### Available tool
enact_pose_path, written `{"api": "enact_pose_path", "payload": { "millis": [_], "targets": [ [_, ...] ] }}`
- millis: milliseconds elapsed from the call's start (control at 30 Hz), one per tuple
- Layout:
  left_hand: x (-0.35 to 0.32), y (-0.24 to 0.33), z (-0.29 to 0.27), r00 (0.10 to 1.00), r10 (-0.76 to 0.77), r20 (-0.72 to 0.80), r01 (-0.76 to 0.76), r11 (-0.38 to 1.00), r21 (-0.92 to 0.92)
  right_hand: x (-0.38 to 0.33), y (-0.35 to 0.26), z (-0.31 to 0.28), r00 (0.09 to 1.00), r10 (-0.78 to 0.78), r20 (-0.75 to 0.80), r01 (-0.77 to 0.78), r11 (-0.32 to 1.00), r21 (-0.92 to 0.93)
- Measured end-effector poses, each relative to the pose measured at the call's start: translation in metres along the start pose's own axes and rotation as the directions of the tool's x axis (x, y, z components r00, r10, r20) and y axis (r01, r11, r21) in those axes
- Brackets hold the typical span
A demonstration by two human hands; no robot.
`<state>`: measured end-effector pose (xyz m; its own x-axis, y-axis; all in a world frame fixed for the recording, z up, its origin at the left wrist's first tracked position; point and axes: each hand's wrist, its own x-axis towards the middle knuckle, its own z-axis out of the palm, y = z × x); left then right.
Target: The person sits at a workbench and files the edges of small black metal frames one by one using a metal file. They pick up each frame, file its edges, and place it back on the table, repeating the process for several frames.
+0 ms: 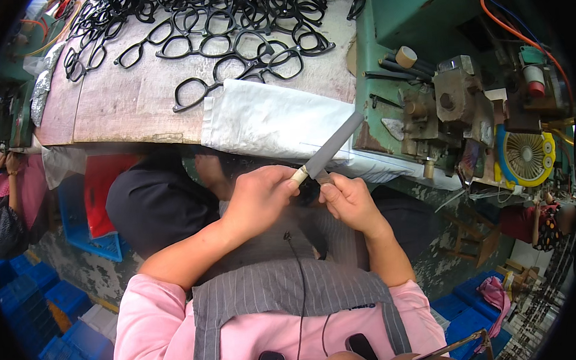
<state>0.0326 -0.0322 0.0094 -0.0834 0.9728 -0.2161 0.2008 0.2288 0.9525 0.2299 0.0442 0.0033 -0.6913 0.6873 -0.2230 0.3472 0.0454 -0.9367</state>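
A flat grey file [334, 145] points up and to the right over the front edge of the bench. My left hand [262, 193] is closed on its pale handle. Just right of the handle, my right hand [350, 201] pinches a small greyish-brown piece [325, 178] against the lower part of the file; its kind is hard to make out. Both hands are above my lap, in front of the bench. Beyond them a folded white cloth [277, 118] lies over the bench edge. Black eyeglass frames [228, 70] lie past the cloth, the nearest partly touching it.
More eyeglass frames [244, 8] are heaped at the back of the bench [119, 108]. On the right stands a green machine [416, 14] with metal fittings and a yellow-and-blue fan [528, 155]. Blue crates [68, 299] stack at lower left. Other people sit at both sides.
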Motion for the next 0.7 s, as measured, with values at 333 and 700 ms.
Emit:
{"api": "enact_pose_path", "payload": {
  "millis": [333,700],
  "targets": [
    [-0.003,-0.012,0.006,0.987,0.145,-0.069,-0.133,0.979,0.155,0.001,-0.006,0.006,0.987,0.157,0.016,-0.156,0.987,-0.039],
    [-0.002,-0.015,0.013,0.916,0.361,-0.177,-0.283,0.891,0.354,0.001,0.008,0.004,0.879,0.309,0.364,-0.471,0.683,0.558]
  ]
}}
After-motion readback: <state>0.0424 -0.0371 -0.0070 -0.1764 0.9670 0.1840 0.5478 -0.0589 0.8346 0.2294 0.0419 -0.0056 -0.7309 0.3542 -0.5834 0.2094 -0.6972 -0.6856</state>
